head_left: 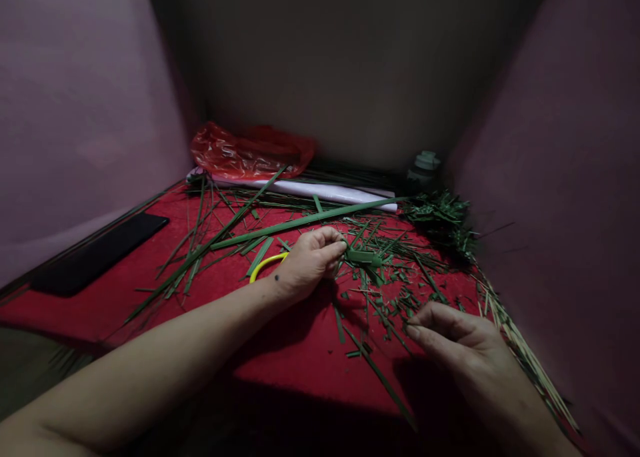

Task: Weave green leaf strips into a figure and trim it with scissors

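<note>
A folded green leaf piece (pixel 365 257) is pinched between the thumb and fingers of my left hand (pixel 313 260), above the middle of the red cloth. My right hand (pixel 457 347) is at the lower right, thumb and forefinger pressed together; what lies between their tips is too small to make out. Under and around my left hand are scattered green leaf strips and small scraps (pixel 400 301). A yellow handle (pixel 267 265) shows behind my left wrist. One long green strip (pixel 300 223) lies slanting beyond my left hand.
Red cloth (pixel 310 377) covers the table. A black flat object (pixel 103 253) lies left. Behind are a red plastic bag (pixel 245 151), a white roll (pixel 325 191) and a pale bottle (pixel 424 167). Dark green bundled leaves (pixel 440 217) and thin sticks (pixel 530 357) line the right side.
</note>
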Tool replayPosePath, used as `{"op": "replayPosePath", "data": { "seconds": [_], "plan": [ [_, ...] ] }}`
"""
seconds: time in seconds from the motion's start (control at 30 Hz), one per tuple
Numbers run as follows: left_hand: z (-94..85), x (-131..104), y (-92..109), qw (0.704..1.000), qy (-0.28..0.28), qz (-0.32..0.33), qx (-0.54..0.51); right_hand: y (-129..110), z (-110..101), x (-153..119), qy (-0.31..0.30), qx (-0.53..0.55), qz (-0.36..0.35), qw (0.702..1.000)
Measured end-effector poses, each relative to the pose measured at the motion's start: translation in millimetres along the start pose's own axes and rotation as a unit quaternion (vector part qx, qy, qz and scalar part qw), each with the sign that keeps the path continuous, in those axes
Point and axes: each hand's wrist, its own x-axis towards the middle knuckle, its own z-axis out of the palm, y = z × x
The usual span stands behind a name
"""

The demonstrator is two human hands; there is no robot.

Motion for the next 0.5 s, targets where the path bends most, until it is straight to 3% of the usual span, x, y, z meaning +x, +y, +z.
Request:
{"op": "replayPosePath", "data": {
  "seconds": [0.27, 0.5],
  "plan": [
    [-0.7, 0, 1, 1.0, -0.005, -0.001, -0.001, 6, -2, -7, -0.006, -0.047, -0.022, 0.999],
    [-0.4, -1, 2, 1.0, 0.0, -0.002, -0.009, 11, -5, -15, -0.022, -0.041, 0.006, 0.999]
  ]
}}
